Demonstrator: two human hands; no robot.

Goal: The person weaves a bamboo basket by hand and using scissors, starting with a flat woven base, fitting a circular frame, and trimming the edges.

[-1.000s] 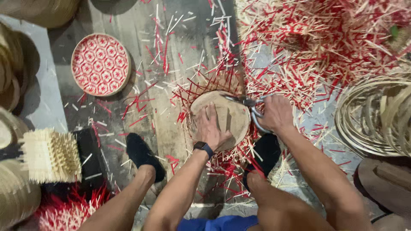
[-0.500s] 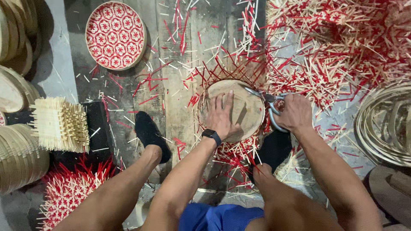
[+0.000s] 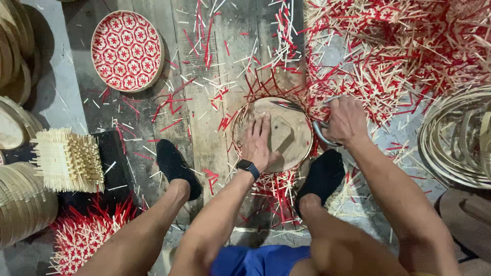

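Left hand (image 3: 259, 144) on round disc (image 3: 273, 133), right hand (image 3: 346, 120) at its right edge

A round wooden disc (image 3: 286, 130) lies flat under the left hand (image 3: 257, 143), over a woven mat whose red and pale strip ends (image 3: 276, 186) fan out around it. Metal shears (image 3: 307, 115), gripped in the right hand (image 3: 347, 120), rest at the disc's edge.

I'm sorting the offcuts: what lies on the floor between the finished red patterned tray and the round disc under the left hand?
In the head view, loose red and pale strip offcuts lie scattered on dark floorboards between tray and disc.
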